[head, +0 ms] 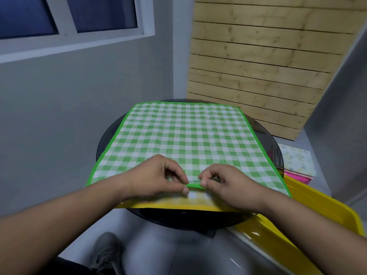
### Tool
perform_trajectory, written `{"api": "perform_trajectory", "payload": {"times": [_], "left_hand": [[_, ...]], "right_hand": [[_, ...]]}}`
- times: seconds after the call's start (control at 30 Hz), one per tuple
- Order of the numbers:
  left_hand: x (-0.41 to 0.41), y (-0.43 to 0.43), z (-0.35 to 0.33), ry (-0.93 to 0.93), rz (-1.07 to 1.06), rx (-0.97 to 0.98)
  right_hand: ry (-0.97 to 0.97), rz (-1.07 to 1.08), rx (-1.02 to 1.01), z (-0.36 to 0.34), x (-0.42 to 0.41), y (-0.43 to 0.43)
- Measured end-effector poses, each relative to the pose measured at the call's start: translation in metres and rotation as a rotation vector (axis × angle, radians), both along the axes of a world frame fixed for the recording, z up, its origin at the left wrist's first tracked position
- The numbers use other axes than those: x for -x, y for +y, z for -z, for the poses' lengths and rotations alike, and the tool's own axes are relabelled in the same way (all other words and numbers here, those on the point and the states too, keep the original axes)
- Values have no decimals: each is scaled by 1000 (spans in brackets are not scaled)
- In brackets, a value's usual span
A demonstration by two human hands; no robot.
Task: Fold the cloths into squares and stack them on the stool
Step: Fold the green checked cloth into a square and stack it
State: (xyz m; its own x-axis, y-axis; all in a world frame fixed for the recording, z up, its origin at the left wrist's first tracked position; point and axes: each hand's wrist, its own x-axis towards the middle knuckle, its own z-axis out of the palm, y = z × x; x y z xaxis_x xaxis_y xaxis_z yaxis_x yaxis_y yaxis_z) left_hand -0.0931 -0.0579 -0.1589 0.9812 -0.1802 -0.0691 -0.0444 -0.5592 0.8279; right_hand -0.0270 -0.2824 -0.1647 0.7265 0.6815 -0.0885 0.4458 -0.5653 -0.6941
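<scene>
A green-and-white checked cloth with a green border lies spread flat over a round dark glass table. Under its near edge a yellow-bordered checked cloth shows. My left hand and my right hand sit close together at the middle of the green cloth's near edge. Each pinches the green border between thumb and fingers, and the hem is lifted slightly between them.
A yellow plastic tray sits at the right, beside the table. A pink-edged item and a pale patterned cloth lie on the floor behind it. A wooden slat panel leans on the wall. My legs and a grey shoe are below.
</scene>
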Motion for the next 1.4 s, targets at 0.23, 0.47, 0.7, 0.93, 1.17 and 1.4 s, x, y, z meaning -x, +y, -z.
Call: {"api": "perform_trajectory", "payload": {"times": [0.23, 0.47, 0.7, 0.93, 1.17, 1.4], "left_hand": [[0, -2, -6, -66, -9, -11], [-3, -2, -26, -144, -32, -59], [-29, 1, -63, -224, -23, -241], [-90, 9, -97, -361, -82, -639], [-158, 25, -74, -503, -244, -880], [-205, 76, -11, -267, -425, -500]], "right_hand": [[42, -3, -19, -7, -4, 0], [-141, 78, -116, -17, -3, -4], [-536, 128, -54, -33, -9, -11], [-953, 200, 112, -52, -71, 12], [-965, 267, 204, -42, -152, 46], [-453, 347, 95, -4, -214, 64]]}}
